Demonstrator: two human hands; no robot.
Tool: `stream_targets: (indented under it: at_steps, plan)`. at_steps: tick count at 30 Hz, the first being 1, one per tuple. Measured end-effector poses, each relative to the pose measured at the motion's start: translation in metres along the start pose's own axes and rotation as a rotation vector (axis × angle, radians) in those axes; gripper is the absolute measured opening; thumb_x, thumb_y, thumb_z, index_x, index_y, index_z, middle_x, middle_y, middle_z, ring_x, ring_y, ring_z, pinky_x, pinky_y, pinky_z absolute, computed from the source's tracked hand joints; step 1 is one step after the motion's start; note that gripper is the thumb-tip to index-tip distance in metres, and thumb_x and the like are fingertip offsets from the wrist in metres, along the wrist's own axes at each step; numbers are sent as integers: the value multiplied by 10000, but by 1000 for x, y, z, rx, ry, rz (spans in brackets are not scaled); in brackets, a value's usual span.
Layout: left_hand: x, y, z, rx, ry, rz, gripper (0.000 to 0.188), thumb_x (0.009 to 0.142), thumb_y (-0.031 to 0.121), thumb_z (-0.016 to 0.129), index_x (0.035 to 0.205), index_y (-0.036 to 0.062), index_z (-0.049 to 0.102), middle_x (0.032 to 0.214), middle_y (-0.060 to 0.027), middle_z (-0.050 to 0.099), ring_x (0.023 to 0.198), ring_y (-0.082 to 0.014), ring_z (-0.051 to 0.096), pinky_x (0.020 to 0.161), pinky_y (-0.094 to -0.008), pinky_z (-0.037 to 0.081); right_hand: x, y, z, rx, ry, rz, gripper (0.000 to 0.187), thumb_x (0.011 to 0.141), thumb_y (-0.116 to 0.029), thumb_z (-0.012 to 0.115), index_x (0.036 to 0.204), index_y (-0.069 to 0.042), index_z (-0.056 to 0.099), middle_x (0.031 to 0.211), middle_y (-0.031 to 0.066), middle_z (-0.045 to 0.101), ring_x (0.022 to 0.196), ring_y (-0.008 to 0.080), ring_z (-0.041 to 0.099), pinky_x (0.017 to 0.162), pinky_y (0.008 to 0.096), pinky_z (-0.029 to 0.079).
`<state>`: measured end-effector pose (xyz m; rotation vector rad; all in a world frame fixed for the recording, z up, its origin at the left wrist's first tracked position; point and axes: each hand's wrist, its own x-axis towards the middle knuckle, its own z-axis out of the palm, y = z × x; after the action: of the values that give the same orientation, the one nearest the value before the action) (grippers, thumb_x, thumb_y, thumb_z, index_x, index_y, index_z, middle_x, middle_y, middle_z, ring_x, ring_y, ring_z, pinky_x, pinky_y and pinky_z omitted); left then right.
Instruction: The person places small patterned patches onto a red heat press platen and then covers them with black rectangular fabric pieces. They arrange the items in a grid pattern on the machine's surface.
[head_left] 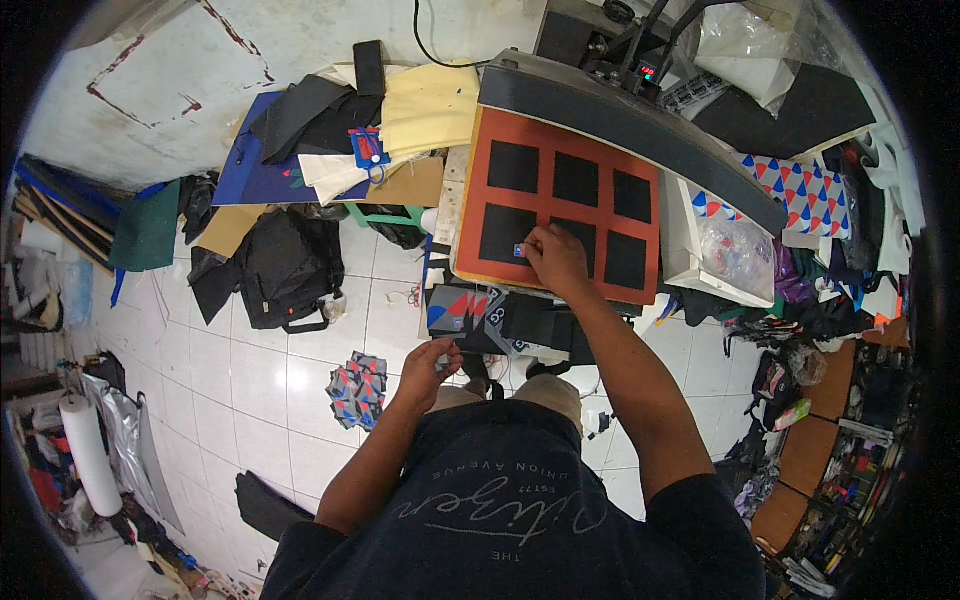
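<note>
Seen from above, a person stands over a white tiled floor (250, 380) strewn with fabric. At left of centre lie a black bag (285, 265) and, nearer, a small stack of patterned patches (357, 390). The left hand (430, 365), low in the middle of the frame, is closed on a few small pieces too small to identify. Right of it, the right hand (555, 258) presses a small blue label (520, 251) with pinched fingertips onto a black fabric square (505, 232), one of six on the red platen (560, 205) of a heat press (620, 110) at upper centre.
</note>
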<state>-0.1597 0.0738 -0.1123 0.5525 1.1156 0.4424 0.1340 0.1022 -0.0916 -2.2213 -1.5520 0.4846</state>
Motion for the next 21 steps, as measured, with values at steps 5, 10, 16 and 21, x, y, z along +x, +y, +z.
stream_targets:
  at_steps: [5, 10, 16, 21]
  plan:
    - [-2, 6, 3, -83, 22, -76, 206, 888, 191, 613, 1009, 26, 591, 907, -66, 604, 830, -172, 599, 751, -278, 519, -1, -1, -1, -2, 17, -6, 163, 841, -230, 646, 873, -70, 629, 816, 75, 585, 781, 242, 611, 733, 386, 468]
    - [-2, 2, 1, -94, 25, -88, 203, 887, 186, 612, 1009, 26, 592, 905, -65, 606, 828, -169, 601, 743, -273, 518, -3, 2, 2, 20, 16, -10, 165, 843, -231, 645, 872, -70, 626, 820, 81, 591, 775, 243, 609, 735, 388, 466]
    - [-6, -2, -3, -76, 41, -99, 208, 888, 192, 612, 1009, 23, 597, 902, -68, 609, 832, -169, 603, 742, -272, 514, -10, -7, -5, 101, 60, 45, 140, 857, -206, 633, 876, -67, 628, 829, 89, 602, 795, 253, 617, 724, 389, 479]
    - [-2, 7, 1, -69, 57, -78, 215, 884, 182, 609, 1016, 13, 598, 910, -74, 609, 849, -181, 603, 755, -282, 514, -13, 11, -13, -12, 196, -25, 136, 862, -192, 631, 904, -62, 636, 864, 98, 607, 790, 261, 620, 708, 389, 486]
